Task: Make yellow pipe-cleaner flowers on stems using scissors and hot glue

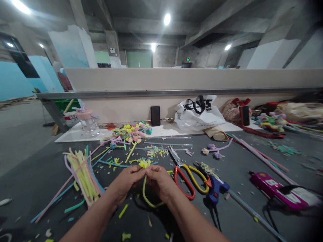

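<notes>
Both hands meet at the lower centre over the dark table (37, 181): the left hand (128, 179) and the right hand (160, 181) each pinch, with fingers closed, the top of a yellow pipe-cleaner flower (145, 164), whose fuzzy head stands just above the fingertips and whose stem curves down in a loop below the hands. At far left lies a bundle of yellow and pink pipe cleaners (80, 174), with loose blue and green lengths beside it. Behind that, a clear jar with a pink lid (88, 122) stands on a white board. A heap of finished pastel flowers (131, 131) lies beyond the hands. Just right of the right hand rest scissors with red and yellow handles (188, 176), blades pointing away. Next comes a blue glue gun (217, 188), touching the scissor handles. A white carrier bag (198, 112) leans against the wall behind. A magenta device (274, 190) lies further right. Cut scraps are scattered across the table.
</notes>
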A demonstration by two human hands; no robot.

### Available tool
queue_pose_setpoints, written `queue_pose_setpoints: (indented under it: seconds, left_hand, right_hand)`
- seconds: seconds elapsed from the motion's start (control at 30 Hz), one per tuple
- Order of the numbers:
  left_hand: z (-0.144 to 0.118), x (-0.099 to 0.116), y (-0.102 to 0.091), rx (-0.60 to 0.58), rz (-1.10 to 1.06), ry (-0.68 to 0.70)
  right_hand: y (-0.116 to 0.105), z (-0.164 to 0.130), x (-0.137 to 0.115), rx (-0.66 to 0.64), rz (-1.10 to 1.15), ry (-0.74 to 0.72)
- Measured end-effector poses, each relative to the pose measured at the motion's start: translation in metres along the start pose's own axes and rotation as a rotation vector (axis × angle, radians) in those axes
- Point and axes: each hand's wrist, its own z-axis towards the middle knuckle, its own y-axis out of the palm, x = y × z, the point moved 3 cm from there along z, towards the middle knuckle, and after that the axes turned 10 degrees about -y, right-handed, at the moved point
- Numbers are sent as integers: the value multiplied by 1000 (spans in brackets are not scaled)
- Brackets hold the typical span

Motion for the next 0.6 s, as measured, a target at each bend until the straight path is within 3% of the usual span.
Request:
queue_pose_setpoints:
  seconds: [0.23,0.6]
  left_hand:
    - [-14,6,8,35,-129,51]
    - [-6,-3,1,254,-195,129]
  right_hand:
    - [4,-5,3,-116,191,209]
    - [11,-7,6,-155,348,303]
